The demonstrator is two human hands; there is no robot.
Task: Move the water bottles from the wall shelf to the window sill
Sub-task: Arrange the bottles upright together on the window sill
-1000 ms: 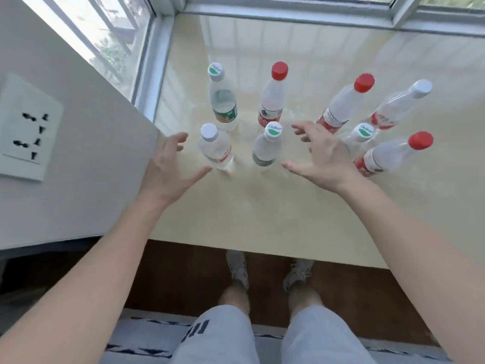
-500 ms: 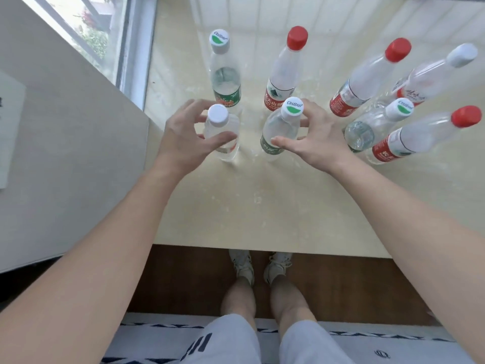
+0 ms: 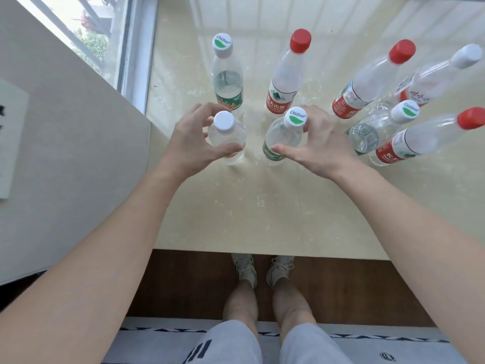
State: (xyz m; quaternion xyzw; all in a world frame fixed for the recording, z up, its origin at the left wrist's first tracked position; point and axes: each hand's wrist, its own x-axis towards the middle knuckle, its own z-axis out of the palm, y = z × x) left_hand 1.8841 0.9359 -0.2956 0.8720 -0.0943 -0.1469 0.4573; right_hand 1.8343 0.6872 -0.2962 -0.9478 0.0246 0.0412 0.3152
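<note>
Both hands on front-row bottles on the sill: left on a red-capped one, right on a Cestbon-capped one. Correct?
No. The left hand grips the white-capped bottle, not a red-capped one. The right hand does grip the Cestbon-capped bottle, and both bottles stand in the front row on the sill. The head view shows it.

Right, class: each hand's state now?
Left hand: holds the small clear plastic bottle with the plain white cap.
Right hand: holds the clear plastic bottle with the green-and-white cap.
</note>
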